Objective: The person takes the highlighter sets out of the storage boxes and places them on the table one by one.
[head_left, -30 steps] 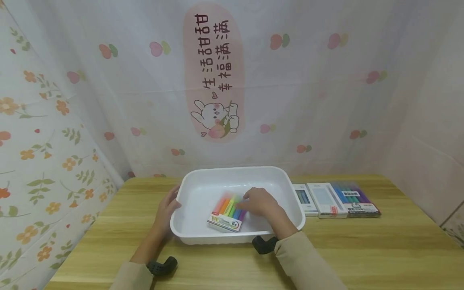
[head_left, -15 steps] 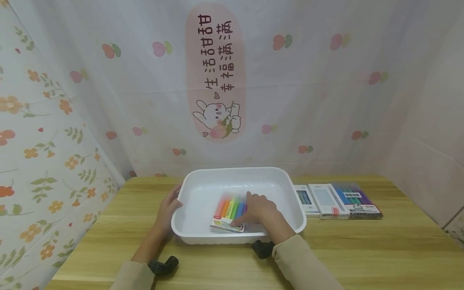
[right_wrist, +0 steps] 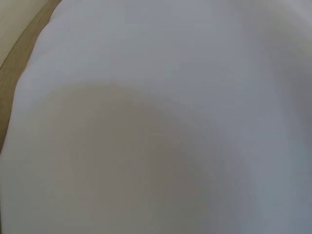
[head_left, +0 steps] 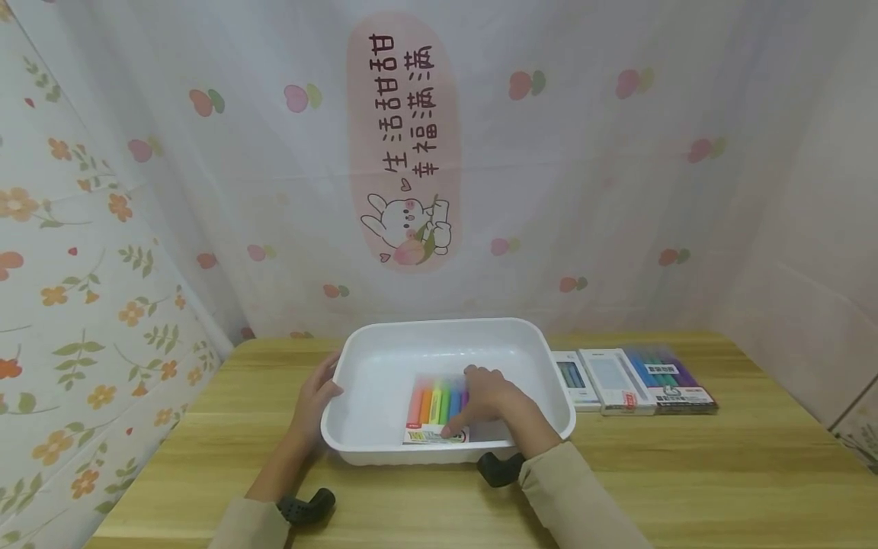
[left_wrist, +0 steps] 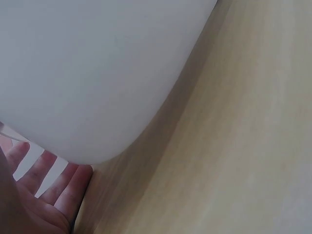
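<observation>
A white plastic tub (head_left: 373, 358) stands on the wooden table. My left hand (head_left: 317, 400) holds its left side, thumb over the rim and fingers along the outer wall; in the left wrist view the left-hand fingers (left_wrist: 36, 175) reach under the white wall. Inside the tub, toward the front, lies a clear pack of highlighters (head_left: 437, 404) in several bright colours, with a white label at its near end. My right hand (head_left: 490, 400) grips the pack at its right side, thumb on the label. The right wrist view shows mostly the tub's blurred white wall (right_wrist: 146, 58).
Right of the tub lie a white box with a window (head_left: 572, 375), a white box with a pale panel (head_left: 615, 381) and a clear pack of blue, green and purple pens (head_left: 668, 381). A patterned curtain (head_left: 617, 191) hangs behind the table (head_left: 686, 480).
In the tub, the highlighter pack has shifted slightly right and turned straighter. My right thumb has come down onto its label. The left hand stays at the tub's side.
</observation>
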Motion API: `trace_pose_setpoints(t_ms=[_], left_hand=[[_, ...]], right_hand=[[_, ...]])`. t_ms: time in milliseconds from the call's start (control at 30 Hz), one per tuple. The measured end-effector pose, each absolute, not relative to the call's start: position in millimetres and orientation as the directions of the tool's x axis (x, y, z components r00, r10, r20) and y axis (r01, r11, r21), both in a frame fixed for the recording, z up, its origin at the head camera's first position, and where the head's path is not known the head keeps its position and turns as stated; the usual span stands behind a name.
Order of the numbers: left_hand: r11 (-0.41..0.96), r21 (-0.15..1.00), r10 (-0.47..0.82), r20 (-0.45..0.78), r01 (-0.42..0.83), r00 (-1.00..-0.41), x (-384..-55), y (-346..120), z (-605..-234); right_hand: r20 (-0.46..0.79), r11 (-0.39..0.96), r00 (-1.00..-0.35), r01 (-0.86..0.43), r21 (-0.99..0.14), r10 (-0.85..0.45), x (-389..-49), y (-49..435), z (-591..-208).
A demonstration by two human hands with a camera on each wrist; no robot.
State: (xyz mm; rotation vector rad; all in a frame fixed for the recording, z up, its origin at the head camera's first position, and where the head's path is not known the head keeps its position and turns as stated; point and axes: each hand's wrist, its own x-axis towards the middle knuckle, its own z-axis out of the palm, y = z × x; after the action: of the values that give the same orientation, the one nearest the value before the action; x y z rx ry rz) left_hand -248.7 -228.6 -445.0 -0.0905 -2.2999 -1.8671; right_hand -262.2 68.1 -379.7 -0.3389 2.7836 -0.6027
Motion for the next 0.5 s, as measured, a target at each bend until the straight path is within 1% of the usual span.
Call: trace_pose_setpoints(t_ms=[233, 400, 500], left_hand=[[0.201, 0.969, -0.063, 0.161, 0.145, -0.985, -246.1, -227.4, -444.1], [0.189, 0.972, -0.064, 0.156, 0.142, -0.986, -245.5, -226.5, -442.9], [0.186, 0.972, -0.064, 0.155, 0.141, -0.986, -246.1, -226.7, -443.5]], right_hand=[[-0.161, 0.838, -0.929, -0.213, -0.503, -0.332, -266.5, 66.7, -381.7], [-0.124, 0.782, -0.936, -0.196, -0.591, -0.329, -268.5, 65.7, -382.4], [-0.101, 0.757, -0.939, -0.199, -0.622, -0.329, -269.1, 64.9, -383.4]])
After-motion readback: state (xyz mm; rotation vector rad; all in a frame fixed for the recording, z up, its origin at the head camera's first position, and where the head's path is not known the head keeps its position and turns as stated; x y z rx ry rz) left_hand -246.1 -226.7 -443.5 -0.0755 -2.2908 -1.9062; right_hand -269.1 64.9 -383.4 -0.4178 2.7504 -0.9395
